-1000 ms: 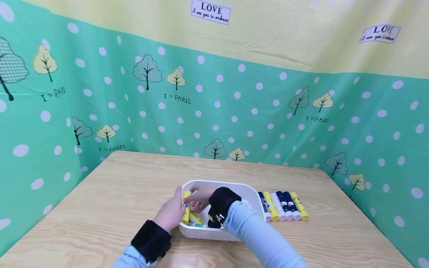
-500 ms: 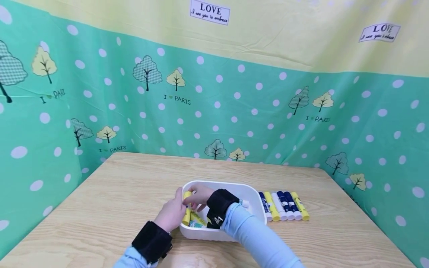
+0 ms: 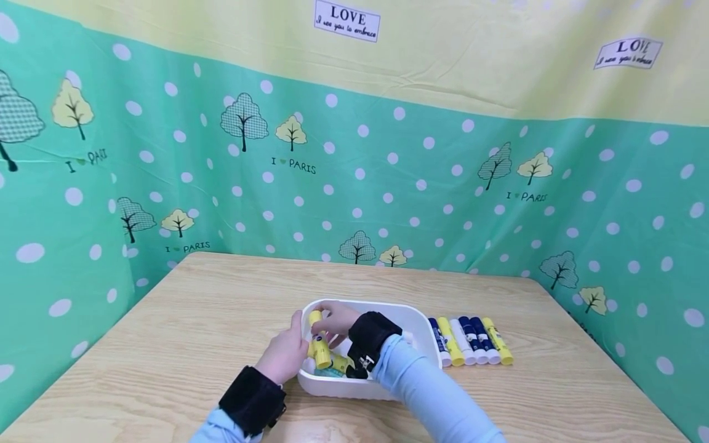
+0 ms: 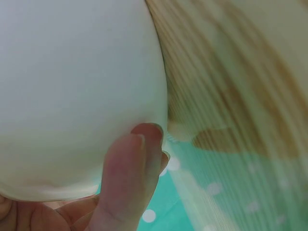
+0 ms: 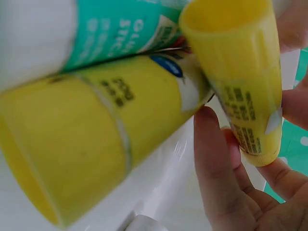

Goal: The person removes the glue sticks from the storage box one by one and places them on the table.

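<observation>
My left hand (image 3: 285,354) grips the left wall of the white bin (image 3: 354,387); the left wrist view shows its fingers (image 4: 122,178) bent around the bin's edge (image 4: 82,96). Inside the bin, my right hand (image 3: 336,320) pinches a yellow glue stick (image 3: 321,352), tilted. In the right wrist view, thumb and fingers (image 5: 214,163) hold this stick (image 5: 248,96). Beside it lie another yellow stick (image 5: 77,139) and a green-and-white glue stick (image 5: 125,26), both touching or nearly touching it.
Right of the bin, several dark blue, yellow and white glue sticks (image 3: 456,342) lie side by side on the wooden table (image 3: 232,307). A white object (image 3: 408,337) rests at the bin's right side. A patterned curtain (image 3: 382,160) stands behind.
The yellow stick in my right hand has moved away from the bin's left wall, and its near end has swung right. My left hand has stayed at the wall.
</observation>
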### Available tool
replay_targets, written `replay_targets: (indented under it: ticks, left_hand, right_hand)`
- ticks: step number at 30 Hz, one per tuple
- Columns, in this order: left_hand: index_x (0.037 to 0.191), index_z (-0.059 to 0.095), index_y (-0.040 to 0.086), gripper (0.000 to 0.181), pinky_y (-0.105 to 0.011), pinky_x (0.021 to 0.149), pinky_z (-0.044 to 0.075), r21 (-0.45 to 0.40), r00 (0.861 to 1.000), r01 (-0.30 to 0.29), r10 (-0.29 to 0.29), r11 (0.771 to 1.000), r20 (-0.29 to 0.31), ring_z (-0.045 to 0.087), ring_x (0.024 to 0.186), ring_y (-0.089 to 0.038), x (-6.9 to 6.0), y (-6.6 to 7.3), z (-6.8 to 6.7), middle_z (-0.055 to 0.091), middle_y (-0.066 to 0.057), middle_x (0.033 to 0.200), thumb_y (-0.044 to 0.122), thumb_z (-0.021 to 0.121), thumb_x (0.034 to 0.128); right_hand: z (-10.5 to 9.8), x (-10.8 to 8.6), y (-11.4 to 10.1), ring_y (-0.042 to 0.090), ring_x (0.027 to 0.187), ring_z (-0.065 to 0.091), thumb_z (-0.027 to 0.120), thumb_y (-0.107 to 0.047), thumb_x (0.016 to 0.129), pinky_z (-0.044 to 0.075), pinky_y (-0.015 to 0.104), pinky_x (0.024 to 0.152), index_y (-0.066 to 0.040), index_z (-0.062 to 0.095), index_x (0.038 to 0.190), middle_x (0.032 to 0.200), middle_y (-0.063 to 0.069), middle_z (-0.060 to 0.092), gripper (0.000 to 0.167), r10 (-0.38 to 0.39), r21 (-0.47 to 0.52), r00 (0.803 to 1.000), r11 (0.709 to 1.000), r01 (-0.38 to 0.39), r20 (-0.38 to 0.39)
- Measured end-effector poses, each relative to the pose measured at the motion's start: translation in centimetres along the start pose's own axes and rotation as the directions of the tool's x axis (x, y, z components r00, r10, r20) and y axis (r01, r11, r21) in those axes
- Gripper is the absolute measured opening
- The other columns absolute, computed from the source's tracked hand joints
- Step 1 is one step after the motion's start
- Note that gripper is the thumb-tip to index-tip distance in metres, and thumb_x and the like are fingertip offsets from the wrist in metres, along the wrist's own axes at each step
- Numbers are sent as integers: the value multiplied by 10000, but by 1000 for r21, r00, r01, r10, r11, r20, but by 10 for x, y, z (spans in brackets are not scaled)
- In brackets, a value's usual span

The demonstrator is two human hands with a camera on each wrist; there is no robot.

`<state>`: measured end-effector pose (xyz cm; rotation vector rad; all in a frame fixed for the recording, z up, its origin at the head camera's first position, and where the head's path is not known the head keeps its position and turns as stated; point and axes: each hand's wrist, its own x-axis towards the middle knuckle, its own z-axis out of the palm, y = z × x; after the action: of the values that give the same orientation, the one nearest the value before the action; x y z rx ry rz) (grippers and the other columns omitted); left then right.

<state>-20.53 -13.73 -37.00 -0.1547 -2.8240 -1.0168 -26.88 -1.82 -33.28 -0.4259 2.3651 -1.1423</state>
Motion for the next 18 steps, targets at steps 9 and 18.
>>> replay_targets:
  ticks: [9, 18]
  left_hand:
    - [1296, 166, -91, 568, -368, 593, 464, 3, 999, 26, -26, 1000, 19, 584, 730, -275, 0, 2, -2, 542, -326, 981, 26, 398, 791]
    - [1303, 159, -93, 561, -324, 545, 441, 3, 999, 44, -44, 999, 28, 569, 686, -243, 0, 2, -3, 539, -320, 990, 28, 390, 806]
  right_hand:
    - [-13, 6, 6, 196, 672, 531, 538, -135, 782, 503, 354, 548, -122, 452, 1216, 870, 92, 528, 443, 0, -32, 999, 999, 1, 42]
    - [-29, 5, 10, 209, 750, 527, 584, -146, 775, 501, 332, 539, -187, 448, 1236, 979, 125, 541, 482, 28, -78, 999, 997, -26, 19]
